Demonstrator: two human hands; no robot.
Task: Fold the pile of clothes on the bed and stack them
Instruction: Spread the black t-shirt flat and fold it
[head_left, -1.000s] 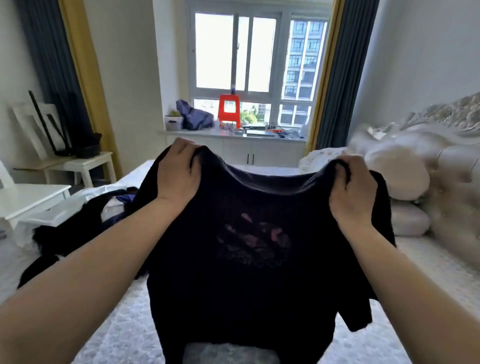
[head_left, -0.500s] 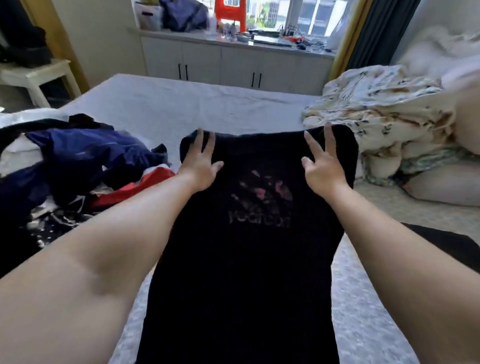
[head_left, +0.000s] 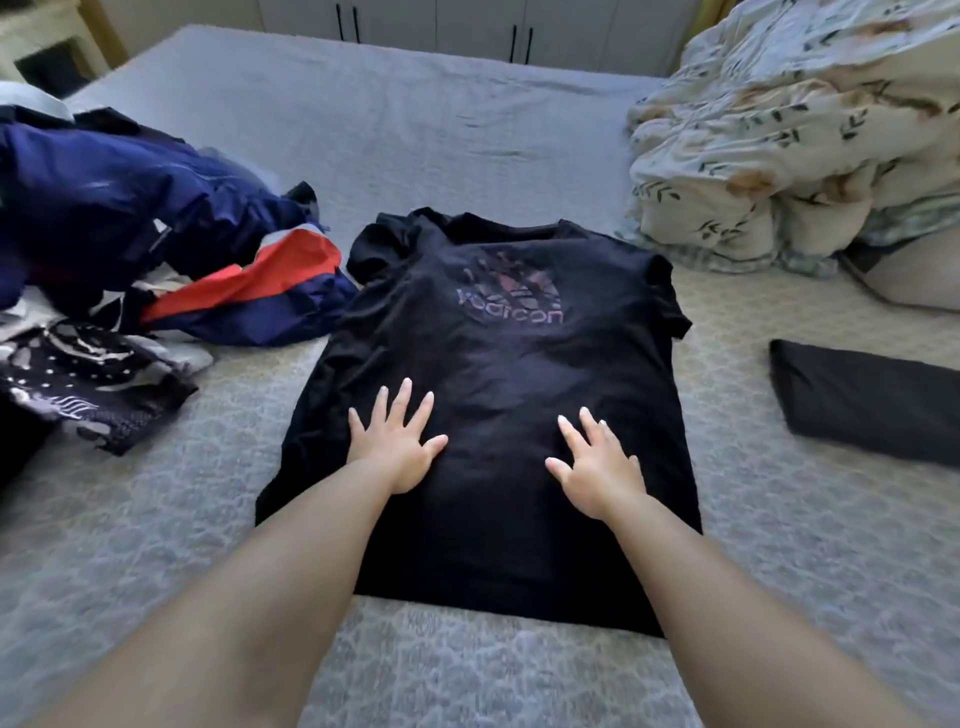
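Head view: soft, light knit fabric is judged for the black T-shirt (head_left: 498, 395), which is spread print-up on the grey patterned bed (head_left: 415, 119). It is pressed flat by the left hand (head_left: 397, 449) and right hand (head_left: 597, 467), fingers spread, nothing gripped. Limp cloth will crease and slide; hold is best taken at shoulders or side seams. Slick navy-and-red jacket (head_left: 156, 223) is heaped left, a folded black garment (head_left: 867, 400) right, a rumpled leaf-print quilt (head_left: 789, 130) beyond.

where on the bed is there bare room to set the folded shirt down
Bare bed lies between the black t-shirt and the folded black garment, and beyond the collar. Crowded left by the clothes pile, far right by the quilt.
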